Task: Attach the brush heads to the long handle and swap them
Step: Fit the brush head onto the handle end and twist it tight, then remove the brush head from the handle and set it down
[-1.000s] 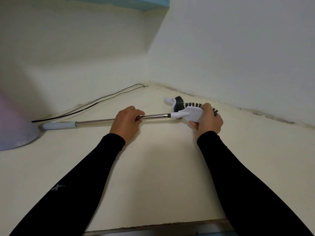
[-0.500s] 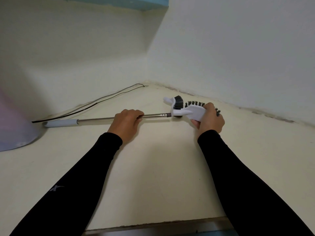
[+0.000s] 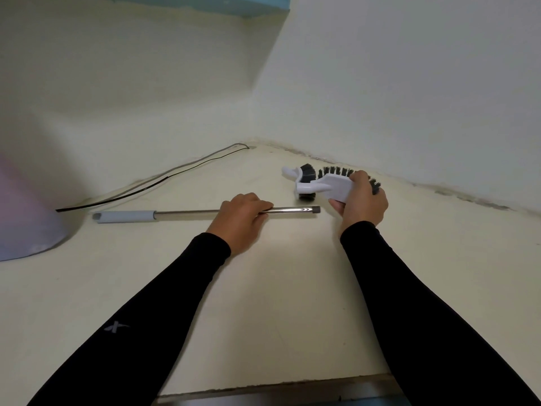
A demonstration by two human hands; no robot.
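Observation:
My left hand (image 3: 241, 216) grips the metal shaft of the long handle (image 3: 187, 213), which lies across the floor with its grey grip at the left and its bare dark tip at the right. My right hand (image 3: 361, 200) holds a white brush head (image 3: 330, 184) with dark bristles, lifted just above and to the right of the handle's tip, apart from it. A second, smaller white brush head (image 3: 303, 177) with dark bristles lies on the floor just behind it.
Two walls meet in a corner behind the brushes. A thin black cable (image 3: 152, 183) runs along the left wall's foot. A blurred lilac rounded object (image 3: 26, 218) stands at the far left, close to the handle's grip. A dark ledge (image 3: 278, 391) edges the floor at the bottom.
The brush head in my right hand has come off the handle's tip and moved up and to the right. The handle has dropped lower onto the floor.

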